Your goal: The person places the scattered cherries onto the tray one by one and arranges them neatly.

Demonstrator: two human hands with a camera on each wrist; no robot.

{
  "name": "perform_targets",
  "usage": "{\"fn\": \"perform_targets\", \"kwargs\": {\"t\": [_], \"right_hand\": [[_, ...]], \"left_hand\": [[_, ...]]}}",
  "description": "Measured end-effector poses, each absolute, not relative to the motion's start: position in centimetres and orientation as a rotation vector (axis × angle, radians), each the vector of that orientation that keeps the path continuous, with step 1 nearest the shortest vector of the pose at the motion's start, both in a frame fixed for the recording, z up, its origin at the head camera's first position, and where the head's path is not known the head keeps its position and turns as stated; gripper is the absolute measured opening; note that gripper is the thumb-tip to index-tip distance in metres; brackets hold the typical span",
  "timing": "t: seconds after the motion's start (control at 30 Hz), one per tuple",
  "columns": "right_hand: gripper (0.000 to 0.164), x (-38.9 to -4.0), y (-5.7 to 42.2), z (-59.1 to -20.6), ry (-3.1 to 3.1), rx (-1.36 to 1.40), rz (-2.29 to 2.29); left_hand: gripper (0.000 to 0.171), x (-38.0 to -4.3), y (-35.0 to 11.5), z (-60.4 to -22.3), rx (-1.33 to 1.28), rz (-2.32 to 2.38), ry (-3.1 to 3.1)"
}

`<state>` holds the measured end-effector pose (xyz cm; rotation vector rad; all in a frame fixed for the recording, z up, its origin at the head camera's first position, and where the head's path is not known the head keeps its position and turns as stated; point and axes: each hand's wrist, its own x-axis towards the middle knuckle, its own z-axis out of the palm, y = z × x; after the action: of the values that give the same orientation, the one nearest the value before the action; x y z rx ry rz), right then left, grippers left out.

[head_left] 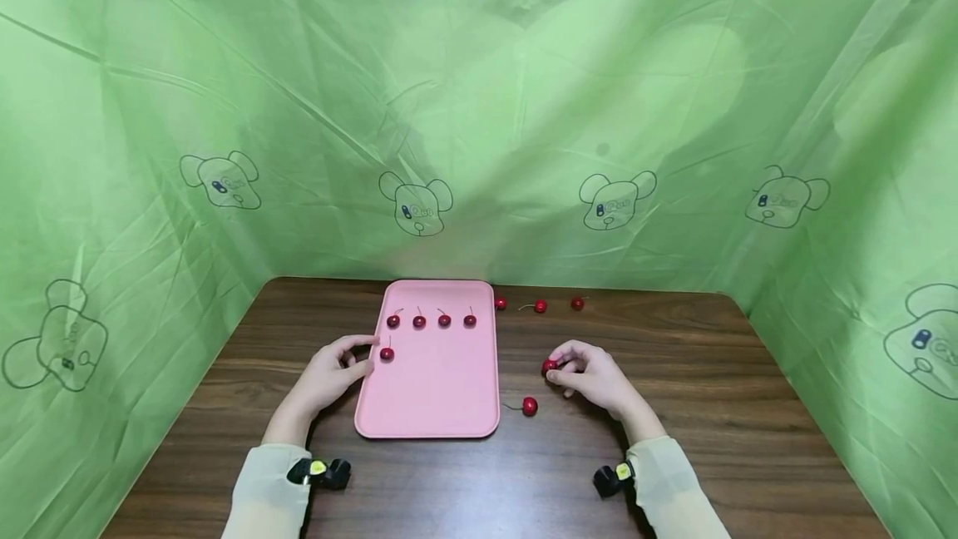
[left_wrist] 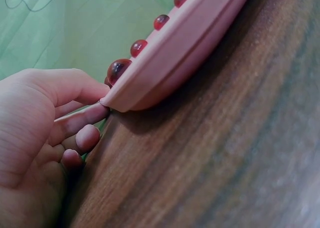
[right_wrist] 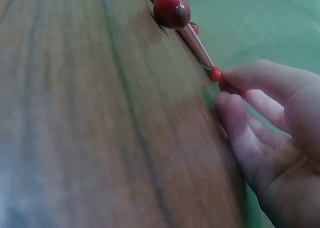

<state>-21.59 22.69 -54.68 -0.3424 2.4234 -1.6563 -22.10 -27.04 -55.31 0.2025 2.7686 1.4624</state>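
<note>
A pink tray point(head_left: 434, 398) lies on the table; my left hand point(head_left: 329, 373) holds its left rim between thumb and forefinger. Near those fingertips, one cherry point(head_left: 387, 353) sits on the tray with its stem upward. Behind it, several cherries form a row, from the left one point(head_left: 393, 321) to the right one point(head_left: 470, 320). To the right of the tray, my right hand point(head_left: 595, 374) pinches a cherry point(head_left: 550, 366) between thumb and fingers, partly hidden by them. Another cherry point(head_left: 530, 406) lies between tray and right hand, its stem pointing left; the right wrist view shows it large.
Along the table's back are three more cherries: one against the tray's right edge point(head_left: 501, 304), a middle one point(head_left: 540, 306) and a right one point(head_left: 578, 304). The brown wooden table point(head_left: 718, 406) meets a green curtain point(head_left: 524, 223) behind and at both sides.
</note>
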Motion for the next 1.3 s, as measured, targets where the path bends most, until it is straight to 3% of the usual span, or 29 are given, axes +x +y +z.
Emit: {"fn": "perform_targets", "kwargs": {"t": [0.53, 1.3], "right_hand": [[0.027, -21.7, 22.6, -52.6, 2.444, -0.132, -1.753], [0.028, -25.2, 16.6, -47.3, 2.516, -0.302, -1.889]], "left_hand": [[0.042, -22.1, -26.9, -55.5, 0.22, 1.458, 2.772], [0.042, -22.3, -27.2, -55.7, 0.212, 1.462, 2.777]]}}
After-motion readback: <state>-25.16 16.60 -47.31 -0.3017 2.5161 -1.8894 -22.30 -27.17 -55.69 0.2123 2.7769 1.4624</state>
